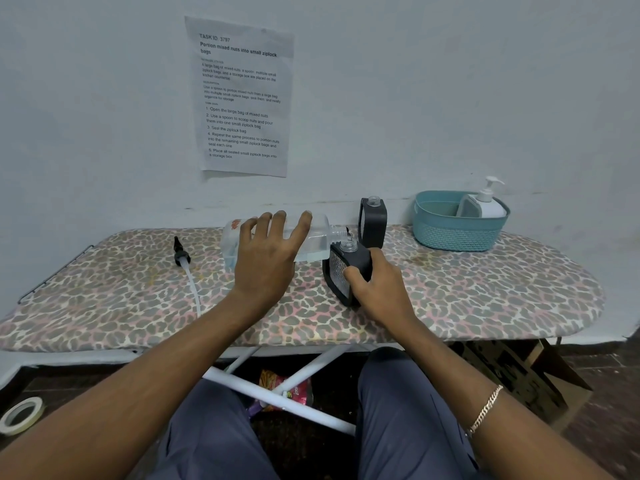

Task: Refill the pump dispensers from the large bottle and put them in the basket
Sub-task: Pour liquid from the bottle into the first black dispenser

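L hand (266,258) fingers curled over large bottle (318,237), held sideways mid ironing board (485,292), neck just above black dispenser (341,271). R hand (375,289) grips that dispenser, tilted. 2nd black dispenser (373,223) upright by back edge. Basket (457,237) back-right corner w/ white pump dispenser (488,202) inside. Loose pump (181,254) lies left

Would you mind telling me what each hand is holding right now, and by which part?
The left hand holds the large bottle around its body; the right hand grips a black dispenser by its side, below the open neck.
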